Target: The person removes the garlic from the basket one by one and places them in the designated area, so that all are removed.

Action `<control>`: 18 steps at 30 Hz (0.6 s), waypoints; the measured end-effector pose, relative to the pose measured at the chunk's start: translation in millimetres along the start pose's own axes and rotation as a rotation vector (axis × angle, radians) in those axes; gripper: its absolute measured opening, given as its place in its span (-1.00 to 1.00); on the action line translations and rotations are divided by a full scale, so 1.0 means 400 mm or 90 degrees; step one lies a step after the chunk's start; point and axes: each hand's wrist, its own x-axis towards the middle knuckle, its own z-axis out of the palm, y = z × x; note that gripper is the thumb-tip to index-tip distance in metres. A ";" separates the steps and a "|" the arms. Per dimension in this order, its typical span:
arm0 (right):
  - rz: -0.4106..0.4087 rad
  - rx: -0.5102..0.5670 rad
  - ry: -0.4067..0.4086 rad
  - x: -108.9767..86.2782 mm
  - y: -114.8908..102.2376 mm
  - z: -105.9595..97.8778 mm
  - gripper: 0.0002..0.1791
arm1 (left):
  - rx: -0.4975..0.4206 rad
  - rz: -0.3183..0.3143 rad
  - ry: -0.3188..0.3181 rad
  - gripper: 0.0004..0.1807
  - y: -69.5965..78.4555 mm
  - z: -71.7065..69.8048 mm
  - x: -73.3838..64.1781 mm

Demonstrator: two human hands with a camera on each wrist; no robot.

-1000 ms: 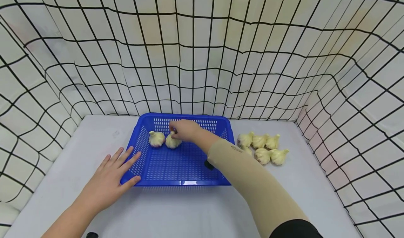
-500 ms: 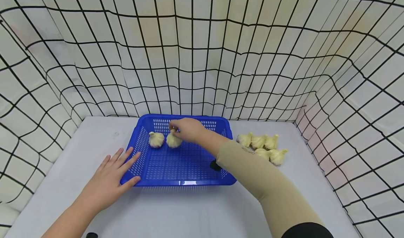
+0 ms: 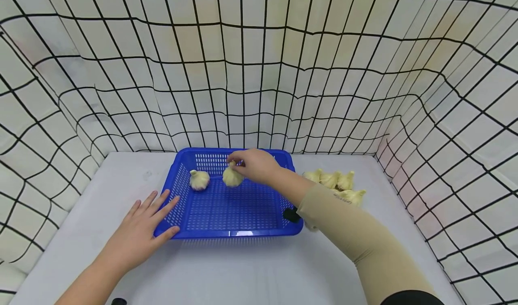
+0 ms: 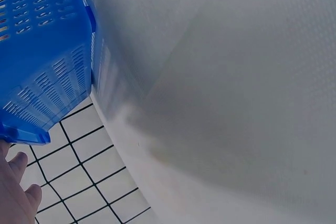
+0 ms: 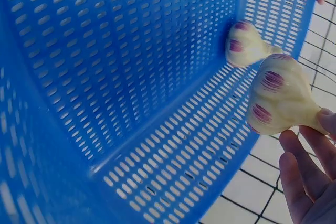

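Note:
My right hand pinches a garlic bulb by its stem, over the back part of the blue plastic basket. In the right wrist view that bulb shows purple patches and hangs above the basket's perforated wall. A second garlic bulb lies inside at the back left corner. My left hand rests with spread, straight fingers at the basket's left rim. The left wrist view shows part of this hand beside the basket's outer side.
Right of the basket, a group of several garlic bulbs sits on the white table, partly covered by my right sleeve. White walls with black netting enclose the table at the back and sides.
My right hand has lifted the garlic bulb from beside the other one and shifted it rightward within the basket. The left hand stays in place at the rim.

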 end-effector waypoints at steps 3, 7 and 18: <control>0.012 0.025 0.017 -0.026 0.013 -0.018 -0.69 | -0.004 -0.002 -0.005 -0.16 0.001 0.002 0.000; 0.032 0.060 0.042 -0.061 0.035 -0.044 -0.70 | -0.008 -0.004 -0.007 -0.16 0.002 0.003 0.001; 0.082 0.115 0.128 -0.175 0.104 -0.105 -0.70 | -0.013 -0.001 -0.001 -0.16 0.002 0.002 0.000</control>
